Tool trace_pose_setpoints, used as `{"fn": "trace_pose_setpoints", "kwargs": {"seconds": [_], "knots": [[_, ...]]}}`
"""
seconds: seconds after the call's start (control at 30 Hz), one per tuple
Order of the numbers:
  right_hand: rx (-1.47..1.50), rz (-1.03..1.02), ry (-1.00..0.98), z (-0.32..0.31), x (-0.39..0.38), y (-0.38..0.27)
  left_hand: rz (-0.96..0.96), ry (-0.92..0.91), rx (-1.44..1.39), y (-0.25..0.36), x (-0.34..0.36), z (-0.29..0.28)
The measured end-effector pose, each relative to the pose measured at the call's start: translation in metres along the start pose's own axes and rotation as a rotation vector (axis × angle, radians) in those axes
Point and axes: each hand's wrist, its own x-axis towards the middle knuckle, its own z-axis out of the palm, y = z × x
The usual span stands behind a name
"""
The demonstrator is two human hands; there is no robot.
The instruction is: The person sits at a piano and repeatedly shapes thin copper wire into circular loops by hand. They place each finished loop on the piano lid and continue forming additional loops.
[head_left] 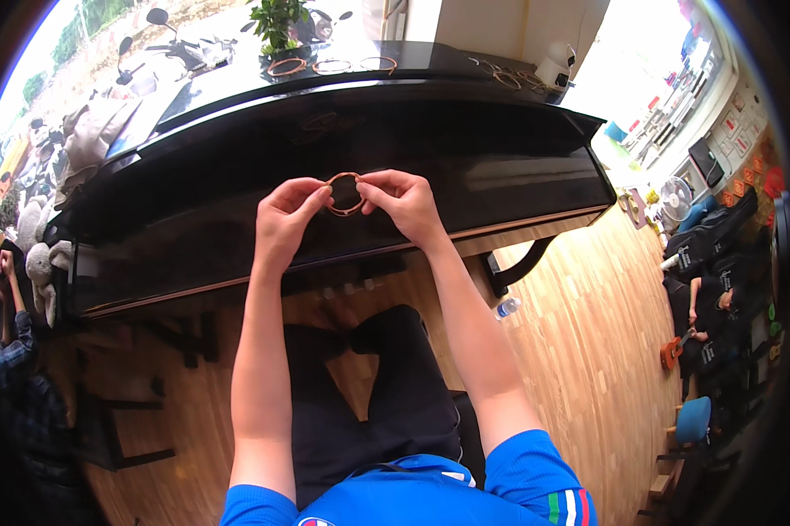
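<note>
In front of the black piano (184, 228) I hold up a ring-shaped coil of copper-coloured wire (346, 213). My left hand (285, 219) pinches its left side between thumb and fingertips. On the opposite side, my right hand (410, 209) grips it the same way. Along the piano's top lie a left copper-coloured coil (287, 74), a middle coil (332, 72) and a right coil (379, 71). Farther right sits a looser bunch of coils (509, 77).
A potted plant (276, 26) stands behind the piano top. A grey plush toy (42, 272) hangs at the piano's left end. A water bottle (507, 308) lies on the wooden floor (579, 351). Other people are at the far left and right, one with a small orange guitar (671, 353).
</note>
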Motion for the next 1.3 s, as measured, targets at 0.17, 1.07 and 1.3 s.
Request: {"fn": "trace_pose_setpoints", "kwargs": {"seconds": [0.17, 1.07, 1.3], "knots": [[-0.004, -0.013, 0.006, -0.001, 0.0, 0.002, 0.008, 0.003, -0.025, -0.004, 0.001, -0.001], [0.042, -0.001, 0.126, -0.002, 0.005, 0.007, -0.155, 0.501, 1.165, 0.097, 0.19, -0.104], [-0.006, 0.019, 0.153, -0.004, 0.004, 0.005, 0.581, 0.546, 0.93, 0.08, 0.115, -0.047]]}}
